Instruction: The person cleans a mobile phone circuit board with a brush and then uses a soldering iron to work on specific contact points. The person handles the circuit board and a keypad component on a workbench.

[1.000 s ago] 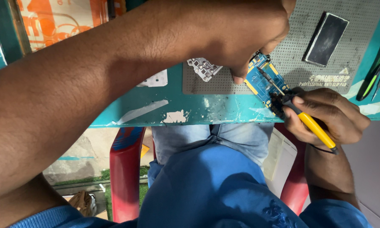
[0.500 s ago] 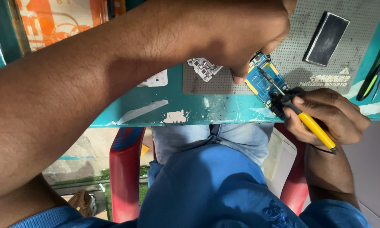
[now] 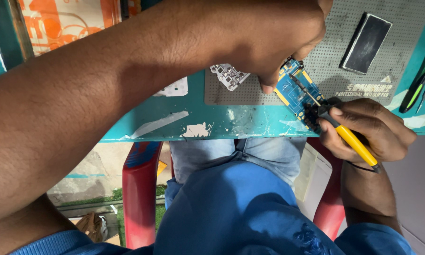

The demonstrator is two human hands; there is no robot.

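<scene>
No trays or boxes here, just grey perforated mat (image 3: 363,75) on teal table (image 3: 241,125). Blue circuit board (image 3: 293,90) sits at mat's near edge, pinned by your left hand (image 3: 278,35) from above. Your right hand (image 3: 368,130) grips yellow screwdriver (image 3: 351,141), tip on board. Black phone (image 3: 366,42) and small metal shield (image 3: 229,75) also on mat.

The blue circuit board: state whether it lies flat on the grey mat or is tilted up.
Cannot tell for certain. The blue circuit board sits at the grey mat's edge, pinned by the left hand, which hides its far end.
</scene>
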